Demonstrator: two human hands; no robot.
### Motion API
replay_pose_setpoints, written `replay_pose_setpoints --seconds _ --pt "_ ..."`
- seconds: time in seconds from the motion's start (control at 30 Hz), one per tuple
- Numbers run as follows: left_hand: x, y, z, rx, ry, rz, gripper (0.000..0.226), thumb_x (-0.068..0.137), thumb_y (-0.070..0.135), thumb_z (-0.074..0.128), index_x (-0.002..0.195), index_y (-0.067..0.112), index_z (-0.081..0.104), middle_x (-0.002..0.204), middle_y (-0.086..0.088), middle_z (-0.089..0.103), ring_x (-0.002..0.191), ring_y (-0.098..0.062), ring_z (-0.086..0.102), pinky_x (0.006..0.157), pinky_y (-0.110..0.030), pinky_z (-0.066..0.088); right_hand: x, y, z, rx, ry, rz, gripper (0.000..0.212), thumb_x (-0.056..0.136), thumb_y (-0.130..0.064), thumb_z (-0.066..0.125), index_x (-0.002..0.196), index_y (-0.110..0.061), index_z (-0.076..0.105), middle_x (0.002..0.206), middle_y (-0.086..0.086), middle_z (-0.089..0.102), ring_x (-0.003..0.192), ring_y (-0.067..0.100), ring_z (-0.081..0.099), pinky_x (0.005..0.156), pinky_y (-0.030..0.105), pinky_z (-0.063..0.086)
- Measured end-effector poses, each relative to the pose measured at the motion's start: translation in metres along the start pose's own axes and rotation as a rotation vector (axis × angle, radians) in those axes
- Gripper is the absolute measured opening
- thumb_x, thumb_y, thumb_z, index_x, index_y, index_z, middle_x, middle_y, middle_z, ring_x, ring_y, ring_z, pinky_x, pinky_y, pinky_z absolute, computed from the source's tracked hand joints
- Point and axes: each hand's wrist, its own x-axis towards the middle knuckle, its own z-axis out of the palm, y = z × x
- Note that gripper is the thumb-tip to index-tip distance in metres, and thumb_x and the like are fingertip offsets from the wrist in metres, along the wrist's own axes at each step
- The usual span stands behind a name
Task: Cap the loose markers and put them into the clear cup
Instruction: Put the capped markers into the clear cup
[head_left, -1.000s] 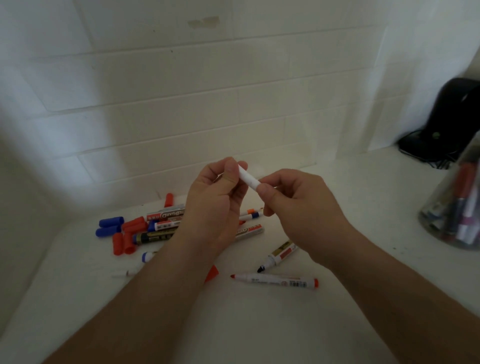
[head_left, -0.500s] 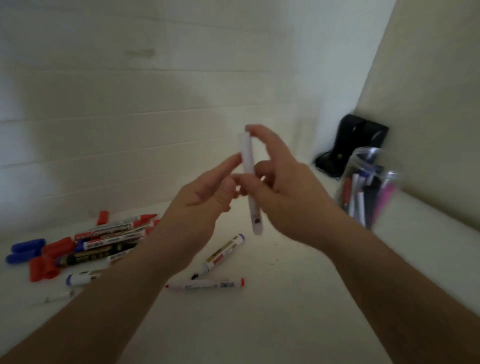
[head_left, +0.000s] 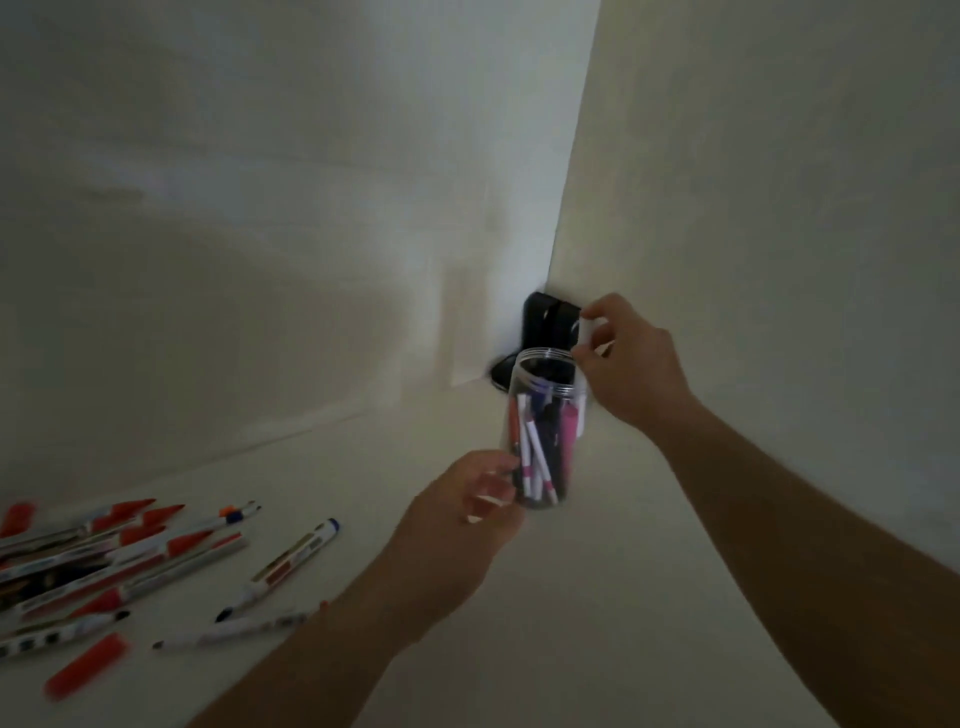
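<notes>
Markers (head_left: 119, 551) lie loose in a heap at your far left on the table (head_left: 597, 597), several uncapped, with a red cap (head_left: 85, 665) nearest you. Your left hand (head_left: 462, 514) curls round the base of the cup (head_left: 543, 431), steadying it. Inside stand the pens already stowed. Your right hand (head_left: 631, 358) hovers at the rim, thumb and forefinger pinched; whether they hold a marker, I cannot tell through the blur. Risk, as I judge it: the cup is tall and narrow, so a push at its lip could tip it if your left grip slackens, and a marker dropped aslant may catch on the crowded pens.
</notes>
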Motion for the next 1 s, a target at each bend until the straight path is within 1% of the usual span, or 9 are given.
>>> replay_pose_setpoints --seconds 0.13,0.23,0.3,0.4,0.47,0.6,0.73,0.83,1.0 --pt "-0.002 -0.011 0.011 0.048 0.022 -0.016 0.030 0.091 0.016 0.070 0.104 0.042 0.068 0.098 0.019 0.070 0.089 0.000 0.064 0.075 -0.013 0.051 0.005 0.010 0.005 -0.210 -0.114 0.029 0.012 0.097 -0.039 0.059 0.104 -0.034 0.066 0.096 -0.007 0.071 0.087 0.019 0.065 0.078 0.033 0.054" --pt "0.000 -0.015 0.013 0.080 0.022 -0.032 0.025 0.091 0.018 0.071 0.101 0.041 0.068 0.100 0.019 0.070 0.088 0.004 0.063 0.072 -0.006 0.047 0.003 0.009 0.004 -0.362 -0.235 0.011 0.051 0.099 -0.060 0.044 0.073 -0.023 0.065 0.074 -0.001 0.066 0.075 0.023 0.063 0.067 0.033 0.049" --pt "0.002 -0.016 0.014 0.091 0.013 -0.035 0.022 0.092 0.020 0.071 0.101 0.040 0.068 0.102 0.020 0.070 0.088 0.007 0.062 0.070 -0.004 0.045 -0.001 0.003 0.003 -0.396 -0.284 -0.011 0.067 0.100 -0.069 0.033 0.063 -0.021 0.063 0.065 0.001 0.061 0.069 0.023 0.062 0.064 0.033 0.046" --pt "0.003 -0.012 0.015 0.089 0.016 -0.012 0.024 0.091 0.021 0.070 0.101 0.042 0.068 0.103 0.019 0.070 0.091 0.004 0.063 0.074 -0.008 0.048 -0.004 -0.007 -0.004 -0.596 -0.363 -0.120 0.046 0.107 -0.054 0.031 0.102 -0.029 0.069 0.090 0.002 0.064 0.093 0.031 0.061 0.086 0.043 0.051" --pt "0.001 -0.009 0.010 0.104 0.029 0.016 0.025 0.090 0.021 0.071 0.103 0.042 0.068 0.105 0.019 0.070 0.094 -0.001 0.065 0.081 -0.017 0.052 -0.004 -0.014 -0.008 -0.652 -0.280 -0.191 0.037 0.105 -0.049 0.034 0.115 -0.036 0.066 0.111 0.003 0.066 0.103 0.034 0.055 0.093 0.047 0.049" --pt "-0.013 -0.007 -0.031 0.193 0.058 0.069 0.025 0.092 0.027 0.068 0.110 0.045 0.065 0.109 0.023 0.066 0.098 -0.001 0.063 0.085 -0.028 0.057 -0.023 -0.037 0.019 -0.359 0.016 -0.388 0.047 0.097 -0.049 0.038 0.094 -0.023 0.077 0.103 0.003 0.072 0.093 0.030 0.058 0.089 0.042 0.046" --pt "-0.039 -0.008 -0.103 0.332 0.164 0.103 0.019 0.094 0.026 0.067 0.105 0.042 0.070 0.104 0.026 0.063 0.095 0.003 0.060 0.081 -0.019 0.051 -0.071 -0.090 0.072 -0.041 -0.205 -0.469 0.024 0.094 -0.039 0.056 0.108 -0.030 0.074 0.105 -0.009 0.063 0.099 0.019 0.055 0.088 0.037 0.046" --pt "-0.062 -0.019 -0.172 0.447 0.293 0.095 0.018 0.092 0.023 0.068 0.098 0.041 0.072 0.103 0.027 0.064 0.094 0.003 0.061 0.082 -0.023 0.051 -0.100 -0.118 0.122 0.003 -0.384 -0.490 0.019 0.092 -0.036 0.063 0.109 -0.037 0.072 0.101 -0.016 0.056 0.098 0.014 0.054 0.086 0.031 0.042" --pt "-0.106 -0.039 -0.284 0.736 0.473 -0.054 0.015 0.094 0.021 0.068 0.099 0.035 0.073 0.099 0.026 0.061 0.095 0.004 0.058 0.085 -0.023 0.046 -0.128 -0.164 0.187 0.063 -0.605 -0.532 0.019 0.096 -0.039 0.062 0.113 -0.040 0.071 0.106 -0.017 0.060 0.101 0.015 0.054 0.092 0.037 0.049"
